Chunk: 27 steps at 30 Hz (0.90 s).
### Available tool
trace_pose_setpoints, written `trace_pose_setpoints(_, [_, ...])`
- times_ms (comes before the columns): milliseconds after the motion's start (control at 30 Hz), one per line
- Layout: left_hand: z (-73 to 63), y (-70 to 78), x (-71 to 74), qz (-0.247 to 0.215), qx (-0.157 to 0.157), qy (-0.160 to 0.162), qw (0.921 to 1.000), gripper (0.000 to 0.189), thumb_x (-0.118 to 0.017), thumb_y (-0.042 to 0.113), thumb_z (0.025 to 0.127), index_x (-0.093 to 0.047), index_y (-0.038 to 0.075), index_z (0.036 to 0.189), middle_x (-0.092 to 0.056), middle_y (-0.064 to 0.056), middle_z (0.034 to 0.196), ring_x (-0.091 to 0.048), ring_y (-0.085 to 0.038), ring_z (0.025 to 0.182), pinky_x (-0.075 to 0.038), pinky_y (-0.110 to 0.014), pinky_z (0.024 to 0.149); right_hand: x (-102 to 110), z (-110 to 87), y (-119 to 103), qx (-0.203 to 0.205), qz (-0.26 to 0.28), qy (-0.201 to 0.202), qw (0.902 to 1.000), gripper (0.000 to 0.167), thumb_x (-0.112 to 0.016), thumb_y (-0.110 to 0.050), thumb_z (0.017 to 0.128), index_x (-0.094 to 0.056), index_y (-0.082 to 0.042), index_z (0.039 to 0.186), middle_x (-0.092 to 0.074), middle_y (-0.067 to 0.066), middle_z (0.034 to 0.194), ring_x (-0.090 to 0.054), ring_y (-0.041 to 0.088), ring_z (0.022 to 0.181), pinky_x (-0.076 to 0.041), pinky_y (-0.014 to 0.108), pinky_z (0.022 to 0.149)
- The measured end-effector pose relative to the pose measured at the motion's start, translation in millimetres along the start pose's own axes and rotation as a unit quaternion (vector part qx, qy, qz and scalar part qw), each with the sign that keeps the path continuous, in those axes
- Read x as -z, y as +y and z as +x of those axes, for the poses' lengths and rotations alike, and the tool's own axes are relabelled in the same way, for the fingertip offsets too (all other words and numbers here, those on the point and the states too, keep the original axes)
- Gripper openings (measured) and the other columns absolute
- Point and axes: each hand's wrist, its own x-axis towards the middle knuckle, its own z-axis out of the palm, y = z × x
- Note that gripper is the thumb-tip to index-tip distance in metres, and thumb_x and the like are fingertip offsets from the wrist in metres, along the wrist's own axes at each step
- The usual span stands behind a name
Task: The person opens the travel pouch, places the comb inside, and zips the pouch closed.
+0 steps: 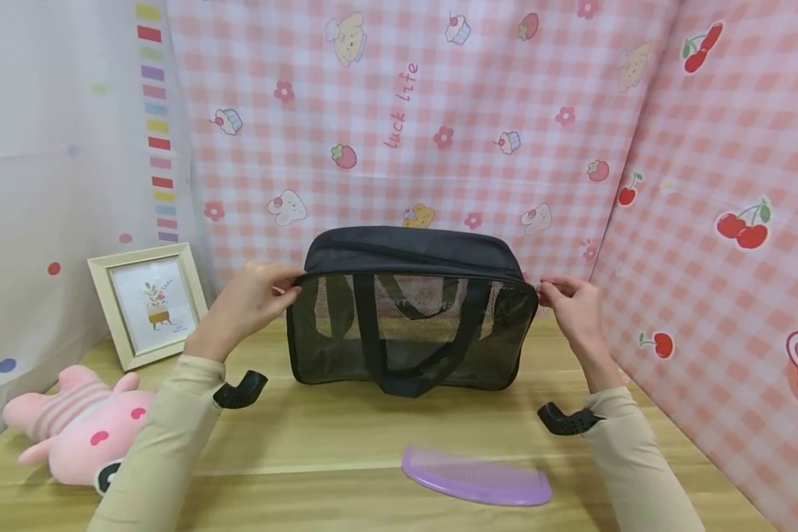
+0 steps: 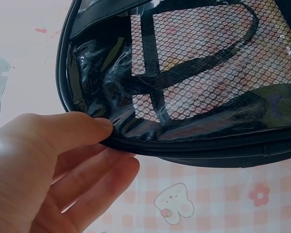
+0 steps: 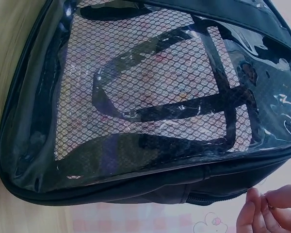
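A black toiletry bag (image 1: 412, 332) stands upright on the wooden table, with a clear front panel, mesh behind it and a strap handle hanging down in front. At its upper left corner my left hand (image 1: 249, 295) pinches the edge; the left wrist view shows the thumb (image 2: 89, 127) on the clear panel and the other fingers behind the piping. My right hand (image 1: 577, 307) is at the upper right corner, thumb and fingertips pinched together at the end of the zipper (image 3: 216, 199). What they pinch there looks like the small zipper pull, mostly hidden by the fingers.
A purple comb (image 1: 479, 484) lies in front of the bag, towards the right. On the left are a pink plush pig (image 1: 93, 436) and a standing picture frame (image 1: 121, 314). Patterned pink cloth (image 1: 372, 185) hangs behind and on the right. Black mounts (image 1: 241, 390) stick out from both sleeves.
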Motion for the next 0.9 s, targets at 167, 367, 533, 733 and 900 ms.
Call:
trace_pose_setpoints(167, [-4.0, 1.7, 1.9, 0.007, 0.004, 0.005, 1.0, 0.021, -0.067, -0.007, 0.082, -0.07, -0.004, 0.102, -0.07, -0.017, 0.088, -0.068, -0.022, 0.068, -0.056, -0.037, 0.059, -2.1, 1.9, -3.2, 0.014, -0.032, -0.001, 0.9994, 0.022, -0.057, -0.004, 0.093, -0.065, 0.015, 0.102, -0.066, -0.004, 0.074, -0.062, -0.001, 0.062, -0.054, 0.017, 0.063])
trace_pose_setpoints(367, [-2.8, 2.1, 1.8, 0.008, 0.005, 0.01, 0.9999, 0.021, -0.067, -0.006, 0.082, -0.071, -0.004, 0.102, -0.07, -0.015, 0.086, -0.067, -0.02, 0.068, -0.056, -0.036, 0.059, 0.6, 7.7, -8.7, 0.023, -0.066, -0.016, 0.9974, 0.022, -0.059, -0.007, 0.093, -0.066, 0.012, 0.102, -0.066, -0.004, 0.075, -0.062, -0.001, 0.063, -0.053, 0.016, 0.063])
trace_pose_setpoints(533, [-0.2, 1.4, 2.5, 0.003, 0.007, 0.011, 0.9999, 0.018, -0.066, -0.005, 0.082, -0.071, -0.003, 0.1, -0.07, -0.014, 0.085, -0.066, -0.02, 0.068, -0.055, -0.037, 0.06, 1.5, 11.4, -22.1, 0.03, -0.09, -0.033, 0.9949, 0.024, -0.06, -0.009, 0.093, -0.066, 0.012, 0.102, -0.068, 0.004, 0.079, -0.062, 0.0, 0.065, -0.053, 0.015, 0.064])
trace_pose_setpoints(733, [-1.5, -0.3, 2.9, 0.001, 0.013, 0.009, 0.9999, 0.016, -0.066, -0.005, 0.082, -0.071, -0.003, 0.097, -0.07, -0.014, 0.084, -0.066, -0.02, 0.068, -0.056, -0.036, 0.06, -2.5, 13.1, -37.2, 0.033, -0.14, -0.056, 0.9881, 0.027, -0.06, -0.016, 0.094, -0.068, 0.007, 0.105, -0.069, 0.022, 0.092, -0.066, 0.007, 0.07, -0.052, 0.015, 0.065])
trace_pose_setpoints(900, [-2.7, -1.2, 3.2, 0.002, 0.022, 0.002, 0.9998, 0.016, -0.065, -0.005, 0.083, -0.071, -0.004, 0.098, -0.07, -0.015, 0.085, -0.067, -0.022, 0.069, -0.056, -0.037, 0.062, -5.2, 15.2, -43.4, 0.03, -0.158, -0.064, 0.9849, 0.027, -0.06, -0.018, 0.094, -0.068, 0.005, 0.105, -0.069, 0.021, 0.093, -0.067, 0.01, 0.073, -0.053, 0.018, 0.066])
